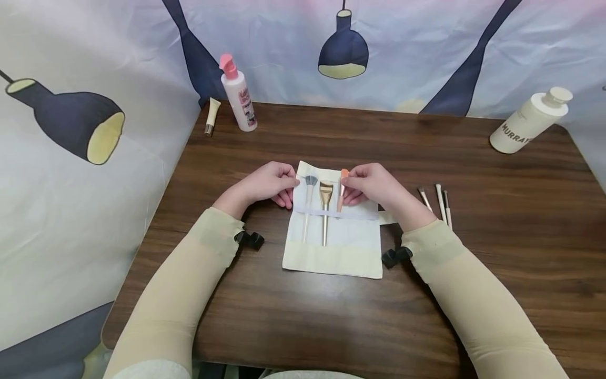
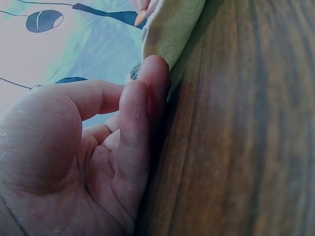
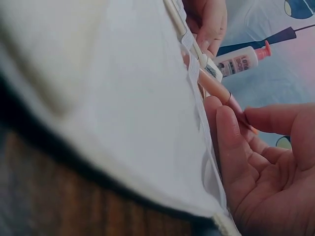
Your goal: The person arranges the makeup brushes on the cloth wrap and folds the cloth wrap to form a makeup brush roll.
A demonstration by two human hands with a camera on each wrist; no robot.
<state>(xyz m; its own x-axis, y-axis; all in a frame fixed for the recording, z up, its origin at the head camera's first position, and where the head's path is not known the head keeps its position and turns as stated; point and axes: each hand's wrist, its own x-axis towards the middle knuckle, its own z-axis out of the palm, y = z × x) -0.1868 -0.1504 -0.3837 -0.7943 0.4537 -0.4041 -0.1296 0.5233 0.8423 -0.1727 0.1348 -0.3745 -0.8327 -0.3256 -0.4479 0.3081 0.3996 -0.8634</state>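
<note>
A cream and white cloth brush roll point(image 1: 350, 259) lies unrolled on the table. My left hand point(image 1: 273, 181) pinches its upper left edge between thumb and fingers; the cloth edge point(image 2: 172, 34) rises a little there in the left wrist view. A makeup brush with a pinkish handle and orange head point(image 1: 341, 199) is pinched by my right hand point(image 1: 371, 183). The lower end of that brush point(image 3: 216, 87) meets the elastic band point(image 1: 352, 215). Two more brushes sit under the band: one grey-bristled brush point(image 1: 309, 190) and one flat gold brush point(image 1: 325, 196).
Several loose brushes point(image 1: 441, 202) lie right of the roll, partly behind my right wrist. A small tube point(image 1: 212, 113) and a pink-capped pump bottle point(image 1: 239, 100) stand at the back left, a white bottle point(image 1: 527, 123) at the back right. The wooden table point(image 1: 303, 321) meets a patterned curtain.
</note>
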